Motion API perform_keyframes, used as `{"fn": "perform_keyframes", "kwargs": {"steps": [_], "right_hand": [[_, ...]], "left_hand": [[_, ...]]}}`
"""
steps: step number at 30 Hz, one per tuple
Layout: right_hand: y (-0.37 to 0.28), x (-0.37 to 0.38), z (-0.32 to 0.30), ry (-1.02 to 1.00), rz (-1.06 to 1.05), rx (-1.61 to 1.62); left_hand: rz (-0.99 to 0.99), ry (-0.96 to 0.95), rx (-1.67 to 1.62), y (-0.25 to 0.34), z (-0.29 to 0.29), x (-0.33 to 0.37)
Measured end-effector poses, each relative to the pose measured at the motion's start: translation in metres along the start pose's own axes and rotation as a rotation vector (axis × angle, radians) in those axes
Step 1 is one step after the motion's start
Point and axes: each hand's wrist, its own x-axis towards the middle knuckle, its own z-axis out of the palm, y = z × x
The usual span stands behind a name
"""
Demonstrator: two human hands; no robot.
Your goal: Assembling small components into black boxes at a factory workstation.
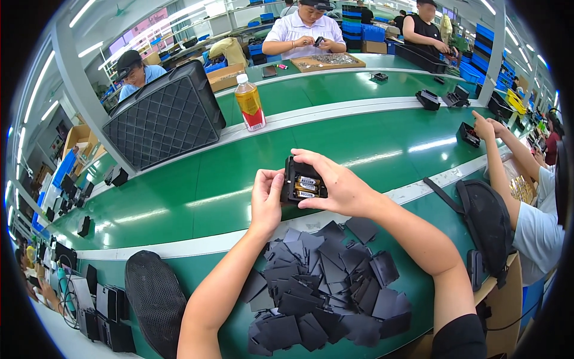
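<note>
Between both hands, above the green belt, is a small black plastic case with its battery compartment facing up. Several cylindrical batteries lie side by side inside it. My left hand grips the case's left edge, thumb and fingers closed against it. The fingers of my right hand curl over the top and right side, with the thumb at the lower edge. Below the hands, between my forearms, a heap of thin black plastic covers is spread over the green tabletop.
A black mesh item lies beside my left forearm, a black bag at the right. Across the belt are a drink bottle and a tilted black crate. A co-worker's hands reach in near another black case.
</note>
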Motion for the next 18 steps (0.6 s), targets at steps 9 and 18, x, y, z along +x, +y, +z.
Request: {"fn": "perform_keyframes", "kwargs": {"steps": [9,18], "right_hand": [[0.01,-0.007,0.013,0.043,-0.157,-0.244],[0.017,-0.003,0.008,0.02,0.525,0.199]], "left_hand": [[-0.132,-0.026,-0.298,0.0,-0.004,-0.004],[-0.001,-0.107,-0.158,-0.015,-0.006,-0.007]]}}
